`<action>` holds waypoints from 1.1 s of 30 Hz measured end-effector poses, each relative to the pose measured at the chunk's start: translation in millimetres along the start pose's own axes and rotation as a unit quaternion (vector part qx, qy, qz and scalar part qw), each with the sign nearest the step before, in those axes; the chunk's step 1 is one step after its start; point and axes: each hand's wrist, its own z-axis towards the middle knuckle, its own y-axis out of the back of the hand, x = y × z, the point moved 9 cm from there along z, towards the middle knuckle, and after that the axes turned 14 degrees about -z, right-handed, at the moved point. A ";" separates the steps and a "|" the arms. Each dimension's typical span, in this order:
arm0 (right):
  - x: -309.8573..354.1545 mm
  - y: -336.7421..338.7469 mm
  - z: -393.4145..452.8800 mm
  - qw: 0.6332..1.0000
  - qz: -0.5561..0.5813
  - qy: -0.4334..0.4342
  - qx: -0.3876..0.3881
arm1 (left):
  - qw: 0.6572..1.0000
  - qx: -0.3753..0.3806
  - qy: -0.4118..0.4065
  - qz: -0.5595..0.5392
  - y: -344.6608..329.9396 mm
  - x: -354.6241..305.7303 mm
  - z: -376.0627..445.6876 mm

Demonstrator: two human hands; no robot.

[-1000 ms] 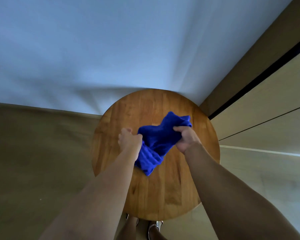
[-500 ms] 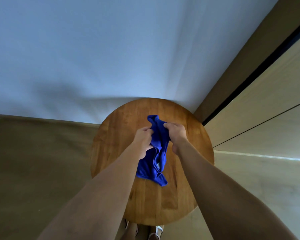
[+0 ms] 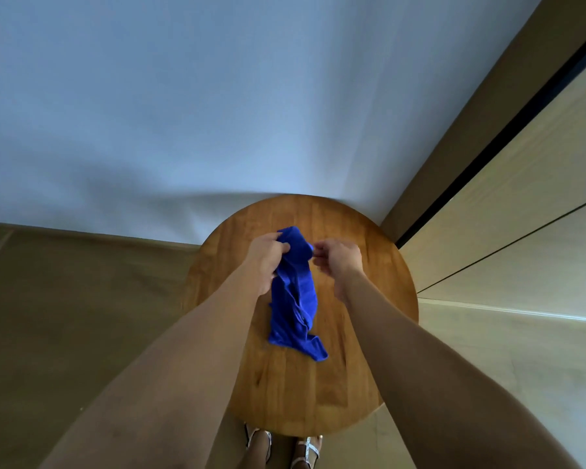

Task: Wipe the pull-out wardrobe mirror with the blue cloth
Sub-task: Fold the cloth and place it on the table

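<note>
The blue cloth (image 3: 295, 296) hangs in a long bunched strip over the round wooden table (image 3: 362, 333), its lower end lying on the wood. My left hand (image 3: 266, 257) grips the cloth's top end, fingers curled round it. To the right of that end is my right hand (image 3: 339, 262), with loosely curled fingers whose tips are right at the cloth's edge and nothing held between them. No mirror is in view.
Pale wardrobe panels (image 3: 521, 231) with a dark vertical gap (image 3: 494, 143) stand to the right of the table. A white wall (image 3: 217, 113) rises behind it. My feet in sandals (image 3: 285, 448) show below the table's near edge, on a beige floor (image 3: 65, 316).
The cloth went from spread between both hands to one hanging strip. My right hand let go of it and drew slightly right; my left hand lifted the top end.
</note>
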 end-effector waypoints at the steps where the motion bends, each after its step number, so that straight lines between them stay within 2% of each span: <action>1: 1.0 8.2 0.4 0.999 -0.048 0.002 -0.025 | 1.000 0.013 -0.006 0.025 -2.1 -4.9 -3.5; 3: -0.8 9.7 0.7 0.994 -0.106 -0.017 0.005 | 0.998 0.032 -0.008 0.045 -5.2 -14.2 -11.9; 6: -4.3 8.6 -7.5 0.995 -0.027 -0.059 0.077 | 0.997 0.053 0.031 0.042 -9.2 -17.9 -20.2; 9: 4.8 7.2 -17.2 0.989 0.024 -0.031 0.141 | 0.993 0.082 0.058 0.058 -15.1 -19.7 -24.8; 13: 19.2 24.4 -19.5 0.987 0.098 0.000 0.126 | 0.991 0.100 0.058 0.060 -9.8 -32.7 -24.3; 17: 48.1 42.8 -19.7 0.980 0.159 0.039 0.115 | 0.969 0.210 0.034 0.128 -31.8 -50.6 -32.7; 19: 56.3 53.0 -17.6 0.983 0.159 0.041 0.084 | 0.964 0.194 0.008 0.179 -35.5 -61.8 -31.8; 24: 72.4 68.6 -18.1 0.988 0.144 0.049 0.028 | 0.966 0.055 -0.109 0.229 -18.0 -106.3 -19.4; 29: 114.5 86.8 -24.8 0.980 0.176 0.087 0.018 | 0.954 0.041 -0.244 0.169 -38.0 -156.1 -37.7; 33: 141.2 100.4 -35.4 0.975 0.178 0.127 0.032 | 0.949 0.055 -0.289 0.113 -48.4 -184.4 -60.4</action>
